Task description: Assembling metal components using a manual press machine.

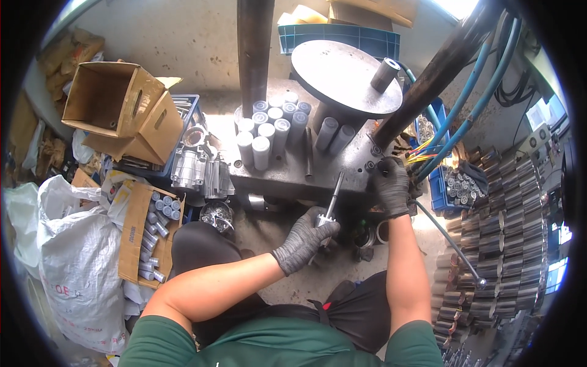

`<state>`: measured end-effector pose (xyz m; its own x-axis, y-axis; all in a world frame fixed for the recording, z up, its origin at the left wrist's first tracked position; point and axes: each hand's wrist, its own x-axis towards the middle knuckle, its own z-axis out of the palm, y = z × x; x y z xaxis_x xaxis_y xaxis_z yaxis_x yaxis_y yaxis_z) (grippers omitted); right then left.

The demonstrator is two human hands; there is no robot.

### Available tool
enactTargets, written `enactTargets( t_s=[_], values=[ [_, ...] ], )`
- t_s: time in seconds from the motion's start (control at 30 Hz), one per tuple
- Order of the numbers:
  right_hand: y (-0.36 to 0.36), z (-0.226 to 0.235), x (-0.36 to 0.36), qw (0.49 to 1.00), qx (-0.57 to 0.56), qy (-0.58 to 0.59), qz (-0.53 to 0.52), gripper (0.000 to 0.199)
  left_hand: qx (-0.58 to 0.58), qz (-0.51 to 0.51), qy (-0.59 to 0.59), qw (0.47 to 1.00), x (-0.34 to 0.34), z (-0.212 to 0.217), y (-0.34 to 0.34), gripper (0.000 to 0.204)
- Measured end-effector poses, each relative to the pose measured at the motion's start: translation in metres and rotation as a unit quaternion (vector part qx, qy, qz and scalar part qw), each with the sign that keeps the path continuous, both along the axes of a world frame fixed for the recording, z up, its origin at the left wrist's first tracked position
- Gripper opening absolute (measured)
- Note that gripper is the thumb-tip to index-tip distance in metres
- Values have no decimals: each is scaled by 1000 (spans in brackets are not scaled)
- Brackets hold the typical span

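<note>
My left hand (304,237), gloved in grey, is wrapped tight round the lower end of a slim metal shaft (332,200). It sits just in front of the steel press table (293,174), near edge. The shaft's long axis runs from my fist up and slightly right, its tip pointing away from me and resting against the table's front lip. My right hand (391,185), in a darker glove, is clamped on the table's right front corner, fingers curled over the black knobs (371,165) there; whether it holds anything loose, I can't tell.

Left of the table, low down: an open brown carton (136,235) with grey cylinders inside, a white sack (76,269) beside it. Further left and up, an empty brown cardboard box (116,101) tipped on its side. On the table, a cluster of grey capped cylinders (269,125) standing upright. Beyond them the round steel plate (342,76), then a blue plastic crate (339,37) behind the table.
</note>
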<state>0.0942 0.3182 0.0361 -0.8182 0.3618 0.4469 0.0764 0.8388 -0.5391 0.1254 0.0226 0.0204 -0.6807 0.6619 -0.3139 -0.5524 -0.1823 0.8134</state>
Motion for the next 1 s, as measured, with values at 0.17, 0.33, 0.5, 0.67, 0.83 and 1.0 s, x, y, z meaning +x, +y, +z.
enactTargets(
  t_s=[0.17,0.33,0.5,0.67,0.83,1.0],
  values=[
    [-18,26,29,893,-448,2,46,27,-40,-33,65,997,-3,7,-2,43],
    [-39,44,59,793,-590,-84,129,28,-124,-70,211,967,-1,13,-5,47],
    [-36,55,75,797,-571,-112,158,32,-186,-110,304,928,-5,25,-8,47],
    [-24,68,90,818,-525,-162,170,31,-259,-126,468,835,-16,33,-13,50],
    [-17,68,101,826,-502,-160,199,36,-272,-139,551,777,-22,31,-19,50],
    [-13,69,110,855,-433,-184,217,36,-243,-154,576,765,-23,27,-22,50]
  ],
)
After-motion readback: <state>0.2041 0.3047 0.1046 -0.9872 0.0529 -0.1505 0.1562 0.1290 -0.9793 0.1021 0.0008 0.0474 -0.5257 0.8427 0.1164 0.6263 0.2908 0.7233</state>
